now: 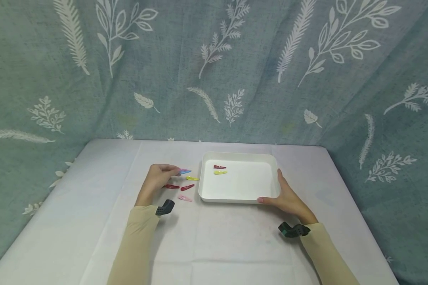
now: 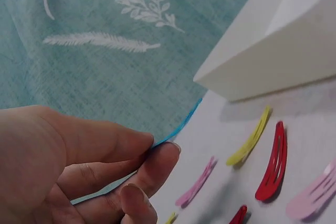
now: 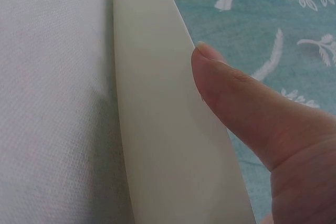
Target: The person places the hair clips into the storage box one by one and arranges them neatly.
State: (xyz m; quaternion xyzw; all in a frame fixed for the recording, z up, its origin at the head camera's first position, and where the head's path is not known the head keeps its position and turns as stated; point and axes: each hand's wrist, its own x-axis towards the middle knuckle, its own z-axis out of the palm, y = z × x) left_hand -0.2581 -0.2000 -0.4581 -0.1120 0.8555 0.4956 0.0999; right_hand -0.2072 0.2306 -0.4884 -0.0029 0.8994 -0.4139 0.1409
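My left hand (image 1: 159, 177) pinches a blue snap hair clip (image 2: 181, 125) between thumb and fingertips, left of the white tray (image 1: 239, 201). Part of the clip is hidden by the fingers. On the cloth around that hand lie a yellow hair clip (image 1: 192, 178), a red one (image 1: 187, 187), another red one (image 1: 172, 186) and a pale pink one (image 1: 185, 198). A lilac clip (image 2: 196, 183) shows in the left wrist view. My right hand (image 1: 287, 200) grips the tray at its near right corner, the thumb (image 3: 231, 87) against the near wall.
Inside the tray, toward its left end, lie a red hair clip (image 1: 219, 167) and a yellow hair clip (image 1: 220, 172). A white cloth (image 1: 235, 241) covers the table. Behind and at the sides hangs a green-blue curtain (image 1: 178, 71) with white leaf prints.
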